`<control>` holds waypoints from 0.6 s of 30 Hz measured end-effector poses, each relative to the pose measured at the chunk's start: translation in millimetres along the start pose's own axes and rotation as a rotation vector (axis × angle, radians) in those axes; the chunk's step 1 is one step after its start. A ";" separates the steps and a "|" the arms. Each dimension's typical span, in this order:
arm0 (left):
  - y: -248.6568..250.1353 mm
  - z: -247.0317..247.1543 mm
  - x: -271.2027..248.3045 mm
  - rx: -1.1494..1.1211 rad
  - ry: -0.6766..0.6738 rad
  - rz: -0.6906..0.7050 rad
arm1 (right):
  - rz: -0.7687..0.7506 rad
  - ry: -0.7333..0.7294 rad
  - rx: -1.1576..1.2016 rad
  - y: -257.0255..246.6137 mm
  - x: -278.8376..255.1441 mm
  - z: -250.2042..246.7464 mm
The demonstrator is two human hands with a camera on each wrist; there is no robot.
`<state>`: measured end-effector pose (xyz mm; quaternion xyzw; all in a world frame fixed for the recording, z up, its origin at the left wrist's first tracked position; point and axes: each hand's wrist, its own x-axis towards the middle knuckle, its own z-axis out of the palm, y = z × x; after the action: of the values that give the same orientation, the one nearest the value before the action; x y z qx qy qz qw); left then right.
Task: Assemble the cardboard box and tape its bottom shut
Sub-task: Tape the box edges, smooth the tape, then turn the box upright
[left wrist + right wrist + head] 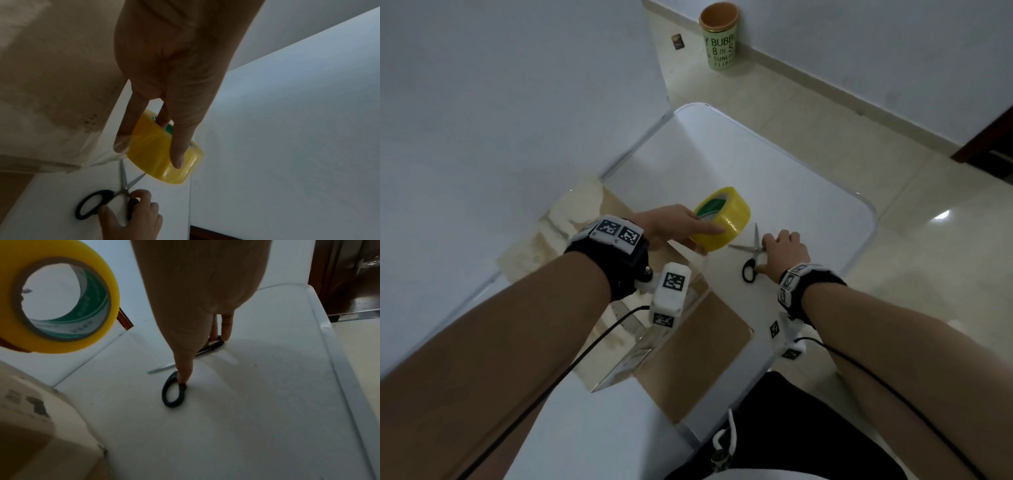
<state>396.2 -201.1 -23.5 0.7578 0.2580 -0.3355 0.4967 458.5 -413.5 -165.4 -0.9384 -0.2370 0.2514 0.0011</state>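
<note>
The cardboard box (698, 346) lies on the white table (774, 171), brown, its upper face glossy with clear tape and worn pale at the near corner. The yellow tape roll (722, 222) is held tilted above the box's far edge, green printing inside its core, a clear strip running from roll to box. Black-handled scissors (751, 257) lie blades parted just beside the box

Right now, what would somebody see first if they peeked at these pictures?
The bright yellow tape roll jumps out first, held up by the left hand just past the cardboard box. Next to it, the right hand reaches onto black-handled scissors lying open on the white table.
</note>
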 end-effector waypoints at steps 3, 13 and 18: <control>1.1 2.5 -1.6 -0.003 -0.015 0.003 | -0.031 -0.017 0.028 2.7 0.2 3.5; -1.1 3.1 -2.9 -0.059 -0.055 0.025 | 0.000 -0.071 0.159 5.0 -4.8 -2.5; -3.4 3.2 -0.8 -0.064 -0.050 0.029 | 0.005 -0.057 0.097 1.6 -10.6 3.8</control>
<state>392.5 -202.8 -25.7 0.7367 0.2451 -0.3386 0.5316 449.2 -420.1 -163.9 -0.9303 -0.2220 0.2893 0.0392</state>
